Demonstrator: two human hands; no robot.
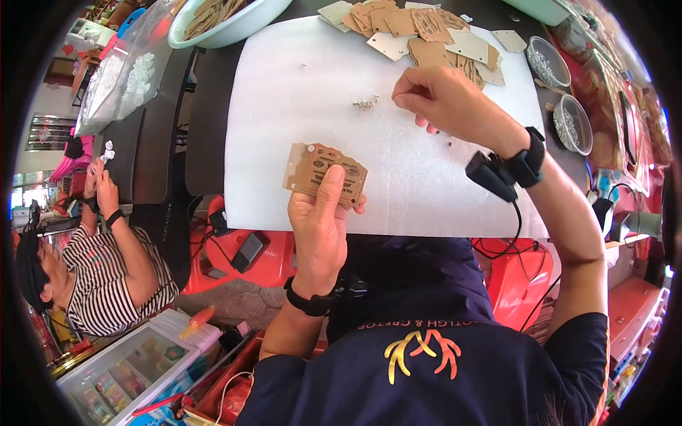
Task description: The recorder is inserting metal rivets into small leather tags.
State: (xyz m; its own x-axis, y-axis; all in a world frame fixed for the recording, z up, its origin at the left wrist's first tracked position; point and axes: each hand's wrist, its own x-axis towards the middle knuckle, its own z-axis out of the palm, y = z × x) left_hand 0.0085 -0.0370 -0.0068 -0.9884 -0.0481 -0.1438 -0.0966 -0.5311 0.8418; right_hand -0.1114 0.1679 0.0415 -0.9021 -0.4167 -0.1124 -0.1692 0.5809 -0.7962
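My left hand grips a small stack of brown printed cardboard tags, thumb pressed flat on top. A paler layer sticks out at the stack's left side, and a small round whitish piece sits near its top left corner. Over the white sheet, my right hand is bent at the wrist with its fingertips drawn together; whatever they may hold is hidden or too small to make out. Just left of those fingertips lies a little heap of tiny shiny metal pieces. A few more tiny pieces are scattered beneath the right hand.
Loose cardboard tags are heaped at the sheet's far edge. Two clear bowls of small pieces stand at right. A pale green basin of tags is far left. A cable hangs from my right wrist. Another person works at left.
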